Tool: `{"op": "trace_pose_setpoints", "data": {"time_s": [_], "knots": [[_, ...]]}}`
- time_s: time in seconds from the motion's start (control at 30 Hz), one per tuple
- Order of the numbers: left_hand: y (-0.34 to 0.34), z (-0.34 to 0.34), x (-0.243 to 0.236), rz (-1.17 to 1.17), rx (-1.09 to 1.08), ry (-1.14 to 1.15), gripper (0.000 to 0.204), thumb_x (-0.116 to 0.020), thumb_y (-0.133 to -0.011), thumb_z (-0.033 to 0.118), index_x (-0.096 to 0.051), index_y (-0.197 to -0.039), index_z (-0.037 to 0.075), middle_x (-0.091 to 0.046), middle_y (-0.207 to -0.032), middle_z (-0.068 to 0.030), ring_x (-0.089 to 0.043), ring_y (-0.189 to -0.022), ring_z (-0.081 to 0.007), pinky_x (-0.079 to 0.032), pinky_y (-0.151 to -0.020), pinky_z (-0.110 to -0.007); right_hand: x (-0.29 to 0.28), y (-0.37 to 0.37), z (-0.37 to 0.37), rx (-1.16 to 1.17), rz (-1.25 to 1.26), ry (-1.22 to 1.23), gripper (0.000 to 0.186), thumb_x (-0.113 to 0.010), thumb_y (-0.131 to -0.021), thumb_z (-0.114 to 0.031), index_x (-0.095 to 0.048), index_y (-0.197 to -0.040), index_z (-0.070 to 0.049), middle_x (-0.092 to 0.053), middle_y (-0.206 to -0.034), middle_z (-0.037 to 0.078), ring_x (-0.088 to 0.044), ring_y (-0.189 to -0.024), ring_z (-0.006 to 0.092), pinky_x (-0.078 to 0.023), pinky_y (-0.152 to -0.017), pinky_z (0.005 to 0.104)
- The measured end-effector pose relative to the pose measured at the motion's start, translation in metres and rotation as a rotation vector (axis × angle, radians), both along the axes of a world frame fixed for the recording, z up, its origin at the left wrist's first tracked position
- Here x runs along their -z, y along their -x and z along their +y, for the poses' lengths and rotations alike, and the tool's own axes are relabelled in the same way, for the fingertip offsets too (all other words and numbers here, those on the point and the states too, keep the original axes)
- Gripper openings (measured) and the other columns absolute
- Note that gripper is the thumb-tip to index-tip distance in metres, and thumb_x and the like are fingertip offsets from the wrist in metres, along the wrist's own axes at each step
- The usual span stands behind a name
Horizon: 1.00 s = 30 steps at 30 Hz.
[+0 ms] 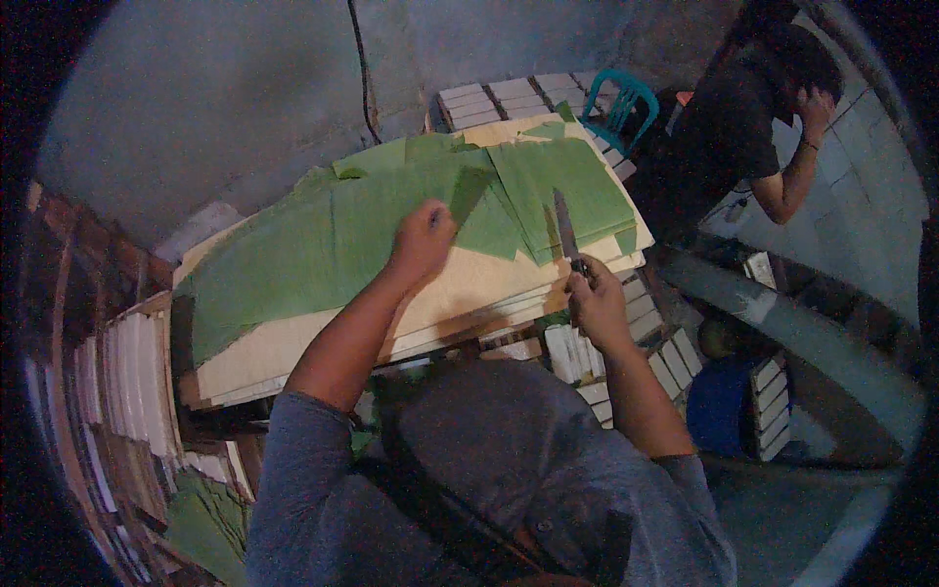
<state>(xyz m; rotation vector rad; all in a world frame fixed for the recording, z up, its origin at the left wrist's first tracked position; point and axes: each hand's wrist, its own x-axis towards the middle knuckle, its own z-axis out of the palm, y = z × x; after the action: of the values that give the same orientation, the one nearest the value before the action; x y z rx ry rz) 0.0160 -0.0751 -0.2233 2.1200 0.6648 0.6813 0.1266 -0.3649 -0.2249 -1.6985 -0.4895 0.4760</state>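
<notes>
My left hand (425, 233), its fingers curled and slightly blurred, is over a long sheet of green leaf (284, 259); I cannot make out whether it grips anything. My right hand (597, 298) grips a knife (564, 220), blade pointing away from me over the right end of the leaves. There, several squarish cut leaf pieces (572, 181) overlap. All the leaves lie on a stack of pale boards (469, 293), which shows bare along its near edge.
Behind the boards are white boxes (465, 98) and a teal chair (616, 98). A co-worker (743, 117) bends at the right. A blue drum (719, 411) and more boxes (670, 367) are below right. Planks (127, 391) stand at left, with loose leaves (205, 519) lower down.
</notes>
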Motion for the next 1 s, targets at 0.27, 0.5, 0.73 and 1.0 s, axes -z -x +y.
{"op": "trace_pose_setpoints", "data": {"time_s": [0.27,0.5,0.73,1.0], "knots": [[-0.02,-0.046,0.005,-0.219,0.288,-0.561,0.013,-0.061,-0.097,0.012,-0.066,-0.106,0.004,-0.059,-0.092,-0.0183,-0.061,-0.086,-0.0413,-0.051,-0.075,-0.049,-0.032,-0.023,0.092,0.114,-0.221,-0.169,0.039,-0.075,-0.095,-0.018,-0.056,-0.125,-0.001,-0.062,-0.09,0.008,-0.055,-0.059,0.0106,-0.044,-0.047,0.0295],[-0.01,-0.037,0.025,0.024,0.103,-0.258,0.018,-0.063,-0.098,0.019,-0.065,-0.107,0.003,-0.065,-0.098,-0.0203,-0.064,-0.091,-0.0396,-0.052,-0.079,-0.047,-0.027,-0.055,0.094,-0.053,0.226,-0.264,0.028,-0.063,-0.097,-0.012,-0.054,-0.122,-0.002,-0.065,-0.093,0.011,-0.055,-0.06,0.0151,-0.044,-0.047,0.0327],[0.025,0.061,-0.022,-0.434,-0.626,-0.066,0.029,-0.062,-0.101,0.027,-0.059,-0.112,0.001,-0.066,-0.097,-0.0111,-0.06,-0.088,-0.0236,-0.049,-0.083,-0.039,0.027,-0.097,0.07,0.043,0.464,-0.111,0.024,-0.054,-0.101,-0.015,-0.054,-0.118,0.003,-0.067,-0.093,0.013,-0.054,-0.053,0.0196,-0.045,-0.044,0.0362],[-0.032,-0.025,-0.046,-0.42,0.035,-0.502,0.016,-0.063,-0.094,0.012,-0.07,-0.108,0.008,-0.061,-0.097,-0.0151,-0.062,-0.085,-0.0337,-0.052,-0.08,-0.042,-0.013,-0.058,0.085,0.133,0.159,-0.344,0.036,-0.071,-0.095,-0.016,-0.054,-0.121,0.002,-0.067,-0.107,0.014,-0.056,-0.054,0.0167,-0.047,-0.045,0.0352]]}}
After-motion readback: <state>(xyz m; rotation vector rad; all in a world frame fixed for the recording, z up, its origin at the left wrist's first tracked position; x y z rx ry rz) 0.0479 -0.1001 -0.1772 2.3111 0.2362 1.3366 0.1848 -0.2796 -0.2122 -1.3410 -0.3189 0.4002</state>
